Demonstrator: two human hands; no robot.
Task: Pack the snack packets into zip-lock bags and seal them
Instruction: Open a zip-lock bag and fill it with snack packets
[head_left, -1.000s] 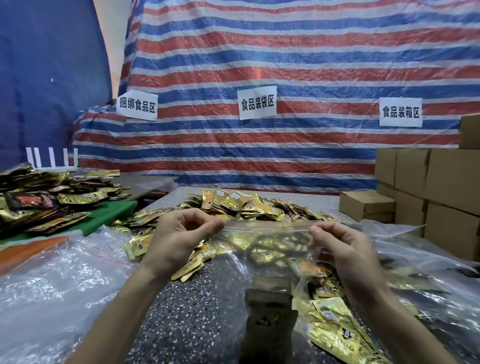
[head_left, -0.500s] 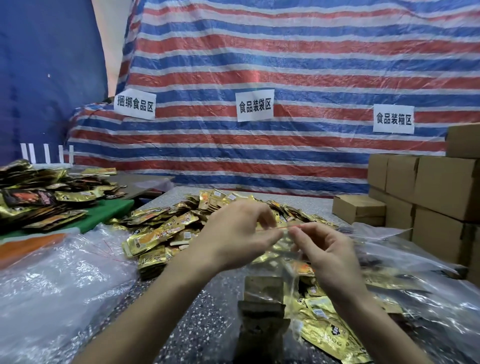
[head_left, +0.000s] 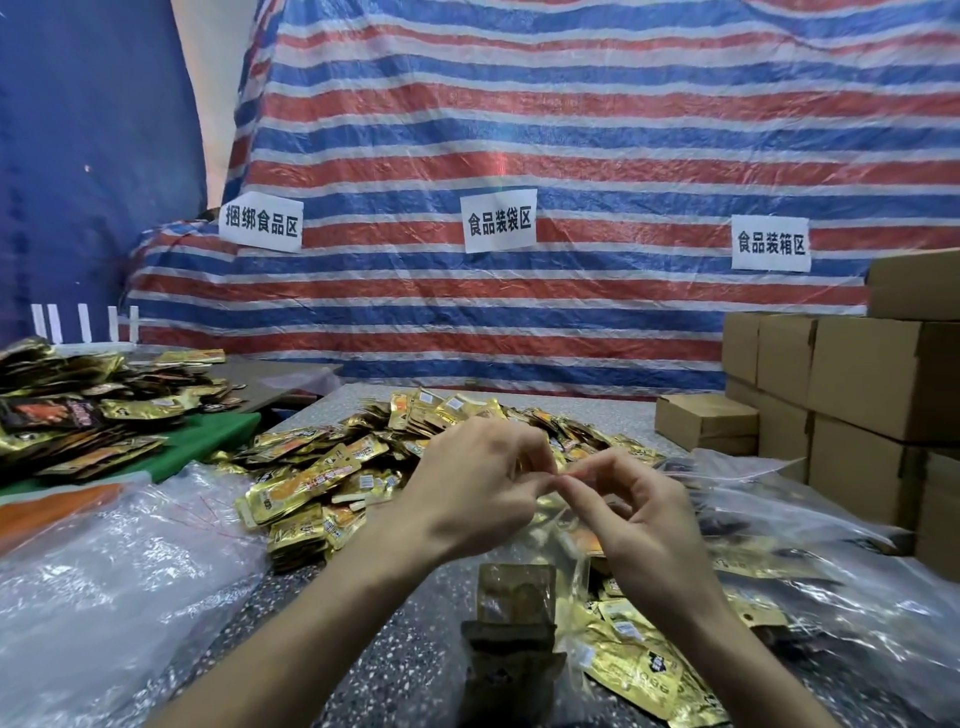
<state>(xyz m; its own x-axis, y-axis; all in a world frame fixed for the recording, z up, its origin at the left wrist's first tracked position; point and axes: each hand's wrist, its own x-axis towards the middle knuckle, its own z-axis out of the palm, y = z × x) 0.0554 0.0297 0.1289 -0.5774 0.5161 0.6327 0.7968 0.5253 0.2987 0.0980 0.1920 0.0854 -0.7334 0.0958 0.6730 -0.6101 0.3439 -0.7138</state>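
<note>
Where the fingers (head_left: 530, 488) of the left hand (head_left: 467, 483) and the right hand (head_left: 639, 514) pinch together, they cover the top strip of the zip-lock bag (head_left: 571, 551), so its seal cannot be judged. The bag's clear walls are hard to trace against the snack packets (head_left: 322, 478) behind. Both forearms (head_left: 291, 623), the dark packet (head_left: 511, 670) near them and the plastic sheet (head_left: 104, 597) run off the bottom edge. The cardboard boxes (head_left: 883, 374) are cut by the right edge. Packet print is too small to read.
</note>
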